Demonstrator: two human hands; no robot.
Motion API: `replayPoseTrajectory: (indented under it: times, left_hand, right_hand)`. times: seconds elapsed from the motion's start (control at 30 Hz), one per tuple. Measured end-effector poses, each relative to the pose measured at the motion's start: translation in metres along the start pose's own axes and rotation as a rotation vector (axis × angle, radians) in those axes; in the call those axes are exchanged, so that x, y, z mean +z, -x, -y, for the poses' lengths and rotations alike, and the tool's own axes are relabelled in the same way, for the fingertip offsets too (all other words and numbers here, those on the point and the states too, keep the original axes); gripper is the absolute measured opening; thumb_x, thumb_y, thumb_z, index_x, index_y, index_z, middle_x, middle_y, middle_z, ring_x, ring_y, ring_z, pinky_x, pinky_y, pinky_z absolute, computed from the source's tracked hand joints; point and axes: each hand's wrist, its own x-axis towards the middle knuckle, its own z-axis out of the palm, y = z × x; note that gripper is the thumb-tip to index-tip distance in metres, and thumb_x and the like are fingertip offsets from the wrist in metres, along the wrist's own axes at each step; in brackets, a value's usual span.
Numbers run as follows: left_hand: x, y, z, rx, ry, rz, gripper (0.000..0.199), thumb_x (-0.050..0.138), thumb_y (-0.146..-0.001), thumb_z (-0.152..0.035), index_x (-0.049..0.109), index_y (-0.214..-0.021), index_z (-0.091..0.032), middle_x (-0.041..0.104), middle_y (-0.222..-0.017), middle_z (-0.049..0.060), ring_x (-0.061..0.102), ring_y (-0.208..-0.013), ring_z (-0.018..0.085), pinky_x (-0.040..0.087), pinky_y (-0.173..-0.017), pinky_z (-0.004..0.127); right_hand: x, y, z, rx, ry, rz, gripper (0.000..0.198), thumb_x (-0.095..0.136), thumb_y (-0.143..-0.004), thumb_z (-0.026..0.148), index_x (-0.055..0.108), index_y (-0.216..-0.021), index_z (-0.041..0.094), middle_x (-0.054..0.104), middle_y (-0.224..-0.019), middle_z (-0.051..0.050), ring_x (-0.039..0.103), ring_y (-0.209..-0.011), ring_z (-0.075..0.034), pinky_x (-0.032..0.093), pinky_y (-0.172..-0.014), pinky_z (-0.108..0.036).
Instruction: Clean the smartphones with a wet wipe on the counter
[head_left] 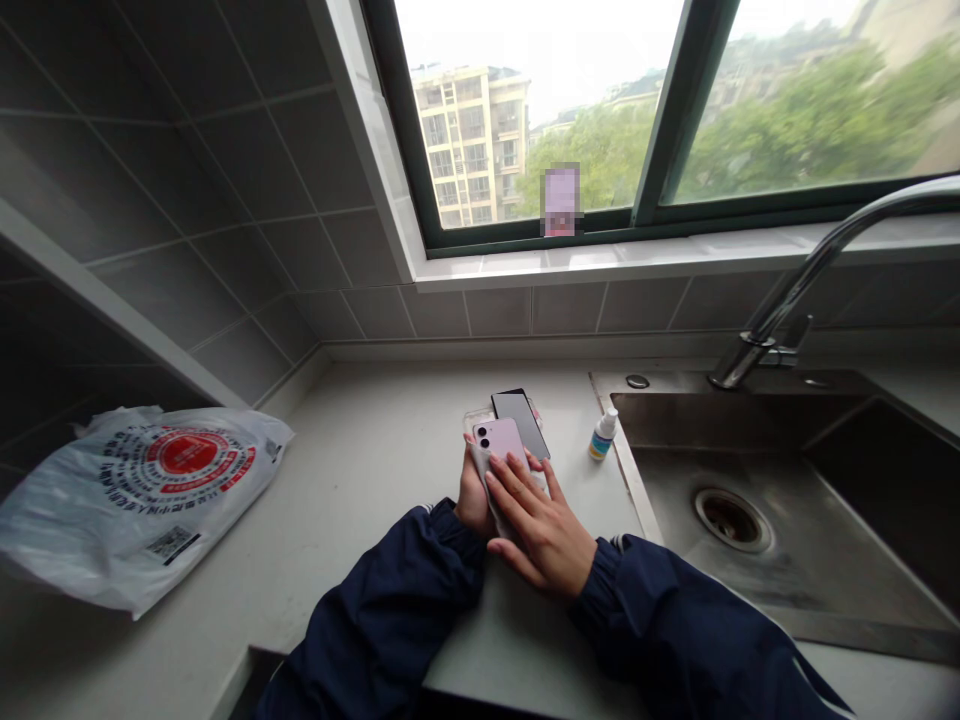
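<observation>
A pale pink phone (pixel 504 437) lies back side up in my left hand (pixel 472 492), whose fingers are wrapped round its edges. Two dark camera lenses show at its upper left corner. My right hand (pixel 544 530) rests flat across the lower part of the phone with fingers stretched out. A greyish cloth or wipe (pixel 482 465) shows partly beneath the hands; most of it is hidden. Just beyond them, a second phone (pixel 525 418) with a dark, glossy face lies on the counter, partly over a clear phone case (pixel 474 414).
A small white-capped bottle (pixel 602 436) stands right of the phones, beside the steel sink (pixel 637 480). The chrome faucet (pixel 780 275) arches over the sink. A white plastic bag (pixel 142 500) sits on the counter (pixel 352 430) at left. Behind is a window sill (pixel 510 268).
</observation>
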Motion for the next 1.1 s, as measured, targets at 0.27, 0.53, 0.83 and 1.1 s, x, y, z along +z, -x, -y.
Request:
replayPoseTrajectory:
  times: [0.27, 0.53, 0.83, 1.1]
  left_hand:
    - [-0.001, 0.001, 0.017, -0.031, 0.052, 0.116, 0.061, 0.015, -0.102, -0.048, 0.061, -0.130, -0.018, 0.059, -0.139, 0.005, 0.037, -0.142, 0.020, 0.019, -0.121, 0.035]
    - [-0.001, 0.000, 0.016, 0.015, 0.043, 0.050, 0.059, 0.022, -0.101, -0.050, 0.059, -0.131, -0.016, 0.057, -0.141, 0.008, 0.036, -0.143, 0.020, 0.016, -0.122, 0.035]
    - [-0.001, 0.000, 0.005, -0.016, 0.085, -0.016, 0.074, 0.036, -0.090, -0.070, 0.062, -0.125, -0.012, 0.065, -0.126, 0.016, 0.047, -0.134, 0.030, 0.026, -0.119, 0.044]
    - [0.003, -0.001, 0.012, -0.035, 0.060, 0.025, 0.063, 0.018, -0.101, -0.050, 0.052, -0.139, -0.013, 0.059, -0.138, 0.012, 0.039, -0.142, 0.022, 0.018, -0.122, 0.037]
  right_hand:
    - [-0.002, -0.001, -0.005, 0.192, 0.058, -0.118, 0.078, 0.037, -0.099, 0.050, 0.001, -0.157, 0.013, 0.011, -0.162, -0.016, 0.008, -0.150, -0.036, 0.009, -0.118, -0.063]
    - [-0.001, -0.001, -0.004, 0.205, 0.063, -0.091, 0.080, 0.037, -0.099, 0.051, -0.002, -0.157, 0.013, 0.011, -0.162, -0.016, 0.006, -0.150, -0.036, 0.009, -0.117, -0.064]
    - [0.004, 0.001, -0.003, 0.135, 0.052, -0.076, 0.082, 0.040, -0.099, 0.048, -0.005, -0.156, 0.010, 0.012, -0.161, -0.020, 0.013, -0.150, -0.035, 0.013, -0.117, -0.063]
    - [0.002, -0.001, -0.011, 0.213, 0.057, -0.094, 0.077, 0.036, -0.100, 0.048, -0.004, -0.157, 0.013, 0.013, -0.162, -0.018, 0.014, -0.150, -0.034, 0.014, -0.116, -0.065]
